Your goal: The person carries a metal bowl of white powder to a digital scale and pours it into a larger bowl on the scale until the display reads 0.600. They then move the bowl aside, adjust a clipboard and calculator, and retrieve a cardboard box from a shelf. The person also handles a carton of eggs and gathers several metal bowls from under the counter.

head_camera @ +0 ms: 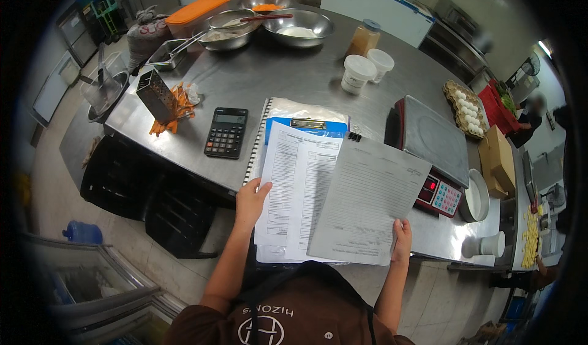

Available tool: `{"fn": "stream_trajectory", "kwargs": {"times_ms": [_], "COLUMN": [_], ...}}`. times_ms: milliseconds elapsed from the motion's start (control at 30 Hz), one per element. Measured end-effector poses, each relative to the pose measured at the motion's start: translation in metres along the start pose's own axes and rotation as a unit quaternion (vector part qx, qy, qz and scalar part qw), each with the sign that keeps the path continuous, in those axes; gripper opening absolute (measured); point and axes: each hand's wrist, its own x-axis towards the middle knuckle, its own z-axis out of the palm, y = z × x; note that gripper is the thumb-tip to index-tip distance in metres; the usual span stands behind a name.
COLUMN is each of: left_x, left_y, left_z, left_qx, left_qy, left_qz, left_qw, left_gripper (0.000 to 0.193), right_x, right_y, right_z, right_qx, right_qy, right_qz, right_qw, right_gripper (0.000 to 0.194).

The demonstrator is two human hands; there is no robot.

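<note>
My left hand grips the left edge of white printed sheets, with the thumb on top. In my right hand is the lower right corner of a clipped stack of greyish lined papers, which overlaps the white sheets. A black binder clip sits at that stack's top. Beneath the papers lie a blue clipboard and a spiral-bound book. A black calculator rests left of them, and a digital weighing scale stands to the right.
A box grater stands among orange peelings. Steel bowls, white lidded tubs and a jar stand farther back. An egg tray and a round pan are right. A black chair is left; other people work at far right.
</note>
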Motion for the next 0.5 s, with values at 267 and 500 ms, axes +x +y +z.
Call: {"fn": "stream_trajectory", "kwargs": {"times_ms": [267,500], "left_x": [-0.003,-0.012], "left_y": [0.004,0.014], "left_z": [-0.002,0.004], "left_qx": [-0.008,0.133], "left_qy": [0.013,0.094], "left_qz": [0.0,0.117], "left_qw": [1.0,0.98], "left_gripper": [0.034,0.029], "right_x": [-0.008,-0.015], "right_y": [0.003,-0.012], "right_z": [-0.028,-0.027], "right_qx": [0.112,0.153], "right_qy": [-0.034,-0.09], "right_qz": [-0.082,-0.084], "right_qw": [0.99,0.98], "right_gripper": [0.028,0.036]}}
